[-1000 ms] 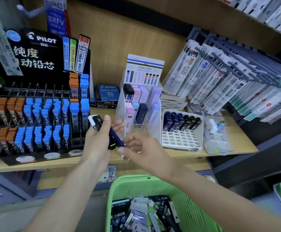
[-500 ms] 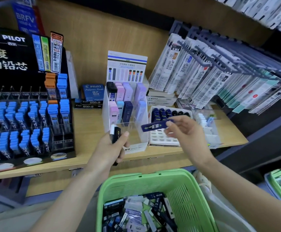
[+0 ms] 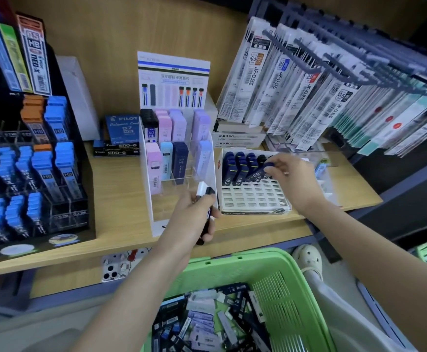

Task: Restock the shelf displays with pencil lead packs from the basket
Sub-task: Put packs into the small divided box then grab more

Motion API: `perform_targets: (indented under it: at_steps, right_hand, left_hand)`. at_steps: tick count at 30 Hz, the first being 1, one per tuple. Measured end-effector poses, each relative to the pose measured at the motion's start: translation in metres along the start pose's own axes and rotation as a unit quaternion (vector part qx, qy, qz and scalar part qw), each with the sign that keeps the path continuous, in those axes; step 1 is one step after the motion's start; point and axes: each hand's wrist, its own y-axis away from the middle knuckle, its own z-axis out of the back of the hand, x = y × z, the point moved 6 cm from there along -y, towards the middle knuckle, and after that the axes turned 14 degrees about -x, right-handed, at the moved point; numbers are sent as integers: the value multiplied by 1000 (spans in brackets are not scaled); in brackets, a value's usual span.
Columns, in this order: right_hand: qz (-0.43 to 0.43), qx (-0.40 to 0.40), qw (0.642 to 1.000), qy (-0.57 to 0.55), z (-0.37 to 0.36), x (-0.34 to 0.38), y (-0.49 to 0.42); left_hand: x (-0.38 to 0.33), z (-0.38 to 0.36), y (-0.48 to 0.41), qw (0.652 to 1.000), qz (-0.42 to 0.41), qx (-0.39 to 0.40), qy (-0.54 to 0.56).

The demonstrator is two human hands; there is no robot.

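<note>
Two hands and one basket: what lies nearest?

At 6 o'clock, the green slotted plastic basket (image 3: 235, 259), with a loose heap of dark and pale pencil lead packs (image 3: 207, 323) on its floor.

And the left hand?

The left hand (image 3: 190, 219) is just past the basket's far rim, a little below centre. Its fingers are curled round two slim held packs (image 3: 204, 193), one white-capped and one black-capped, with their tops poking towards 12 o'clock. It is in front of the clear acrylic tiered stand (image 3: 156, 214) of pastel and navy packs.

The right one?

At 3 o'clock from centre, the right hand (image 3: 296, 181) pinches the cap end of a dark blue lead pack (image 3: 264, 171) between thumb and fingertips. The pack leans in the back row of the white grid-top display box (image 3: 253, 199), touching the other dark blue and black packs standing there. Whether its foot sits in a slot I cannot tell.

Farther back?

Box and stand sit on the light wooden shelf (image 3: 120, 196). At 9 o'clock a black tiered rack (image 3: 62, 217) holds blue-capped and orange-capped tubes. At 2 o'clock, white carded refill packs (image 3: 258, 80) hang on pegs.
</note>
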Motion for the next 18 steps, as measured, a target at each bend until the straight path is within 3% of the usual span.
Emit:
perform_targets:
  at_steps: [18]
  right_hand:
    - [129, 99, 982, 93, -16, 3, -14]
  left_hand:
    - [1, 2, -7, 1000, 4, -17, -9]
